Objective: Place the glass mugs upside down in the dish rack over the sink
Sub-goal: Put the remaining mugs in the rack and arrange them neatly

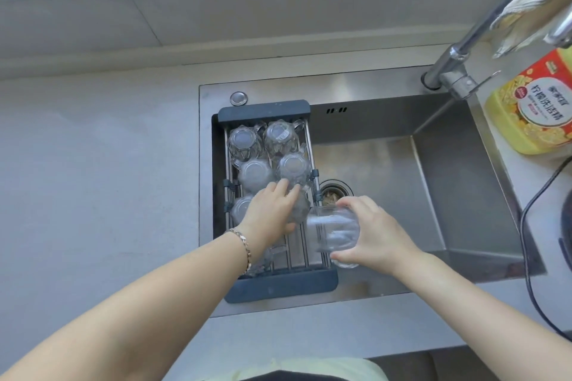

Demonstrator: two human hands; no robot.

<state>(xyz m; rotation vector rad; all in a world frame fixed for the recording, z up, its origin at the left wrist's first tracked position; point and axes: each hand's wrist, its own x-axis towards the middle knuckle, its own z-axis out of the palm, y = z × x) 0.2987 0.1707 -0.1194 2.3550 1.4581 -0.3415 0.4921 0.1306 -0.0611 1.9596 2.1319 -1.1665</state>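
Right hand [376, 233] grips mug [334, 230]

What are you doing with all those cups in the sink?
A person is putting washed glass mugs upside down in the dish rack that sits over the left side of the sink. Several mugs already stand bottoms-up in the rack. The left hand is on a mug in the rack, setting it in place. The right hand holds another glass mug beside the rack, above the basin, waiting to go in next.
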